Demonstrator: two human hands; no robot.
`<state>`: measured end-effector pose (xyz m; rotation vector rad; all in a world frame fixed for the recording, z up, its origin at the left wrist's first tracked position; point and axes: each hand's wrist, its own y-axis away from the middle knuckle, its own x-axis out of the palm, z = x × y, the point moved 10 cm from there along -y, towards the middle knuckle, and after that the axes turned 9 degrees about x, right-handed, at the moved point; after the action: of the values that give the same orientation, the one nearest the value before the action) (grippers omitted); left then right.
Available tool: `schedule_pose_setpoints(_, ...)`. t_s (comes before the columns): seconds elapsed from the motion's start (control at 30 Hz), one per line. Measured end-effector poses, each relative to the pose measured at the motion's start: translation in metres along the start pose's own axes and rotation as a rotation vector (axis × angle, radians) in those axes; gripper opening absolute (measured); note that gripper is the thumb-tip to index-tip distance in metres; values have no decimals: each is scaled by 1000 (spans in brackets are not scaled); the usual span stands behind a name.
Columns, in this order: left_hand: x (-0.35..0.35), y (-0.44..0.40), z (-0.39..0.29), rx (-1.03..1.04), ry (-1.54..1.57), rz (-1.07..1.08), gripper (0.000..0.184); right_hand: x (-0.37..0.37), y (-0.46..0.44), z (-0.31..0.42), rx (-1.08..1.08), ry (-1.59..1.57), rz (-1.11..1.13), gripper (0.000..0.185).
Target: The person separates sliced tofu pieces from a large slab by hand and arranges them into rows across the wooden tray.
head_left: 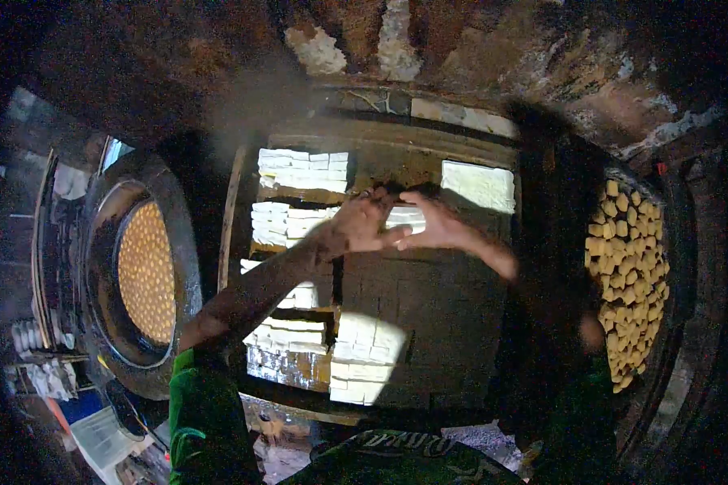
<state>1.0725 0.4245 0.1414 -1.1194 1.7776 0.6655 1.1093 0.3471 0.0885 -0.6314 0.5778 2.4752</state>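
Both hands meet near the middle of a wooden table. My left hand [362,225] and my right hand [435,223] are curved around a small group of white blocks [406,218], one hand at each side. Rows of cut white blocks [303,171] lie on the table to the left of my hands. A larger white slab [479,186] lies to the right and farther back. More white blocks [367,347] are nearer my body, partly in bright light. Shadow covers the cut blocks in the table's middle.
A large round pan [105,267] at the left holds many small round yellowish pieces [147,271]. At the right is a heap of golden-brown blocks [627,275]. The table's wooden edge [233,218] runs along its left side. A stained wall [461,48] stands behind.
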Motion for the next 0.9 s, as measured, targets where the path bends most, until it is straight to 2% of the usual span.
schedule_pose_setpoints(0.07,2,-3,-2,-3,221,89,68,1,3,6,-33,-83,64,98)
schedule_pose_setpoints(0.13,26,2,3,53,141,84,71,6,4,2,-58,458,-77,90)
schedule_pose_setpoints(0.17,25,9,-4,99,-50,17,67,1,17,32,-276,657,-290,62)
schedule_pose_setpoints(0.2,24,14,-13,144,-242,-49,62,-1,31,35,-257,761,-346,47)
schedule_pose_setpoints(0.23,33,15,-9,128,-338,-38,52,-2,41,45,-373,799,-456,41)
schedule_pose_setpoints(0.27,42,20,-7,127,-342,-39,52,-3,52,54,-489,833,-565,36)
schedule_pose_setpoints(0.3,40,23,-11,126,-372,-50,48,-5,53,56,-489,832,-568,36)
schedule_pose_setpoints(0.37,35,25,-14,124,-400,-62,45,2,40,42,-336,968,-365,64)
schedule_pose_setpoints(0.4,31,24,-16,142,-374,-67,51,0,41,43,-335,969,-363,64)
schedule_pose_setpoints(0.47,25,20,-15,179,-319,-78,65,-6,37,32,-247,652,-245,71)
schedule_pose_setpoints(0.5,27,14,-11,186,-299,-38,77,-2,31,22,-188,672,-172,72)
schedule_pose_setpoints(0.53,26,12,-10,186,-295,-40,77,2,26,11,-129,693,-101,74)
schedule_pose_setpoints(0.6,27,10,-8,176,-205,8,77,0,28,10,-159,357,-85,74)
schedule_pose_setpoints(0.63,11,29,-25,386,-483,-354,77,-1,27,6,-159,358,-84,74)
schedule_pose_setpoints(0.7,23,24,-8,337,-413,-290,75,-6,24,-6,-149,98,-82,77)
schedule_pose_setpoints(0.73,31,22,3,293,-342,-228,74,-2,23,-10,-151,93,-79,77)
schedule_pose_setpoints(0.8,25,18,-7,258,-365,-158,73,-2,23,-17,-80,119,-90,79)
schedule_pose_setpoints(0.87,26,11,-12,229,-386,-98,73,15,26,-16,-120,939,-165,52)
schedule_pose_setpoints(0.9,23,11,-16,274,-419,-146,65,5,36,14,-214,995,-207,50)
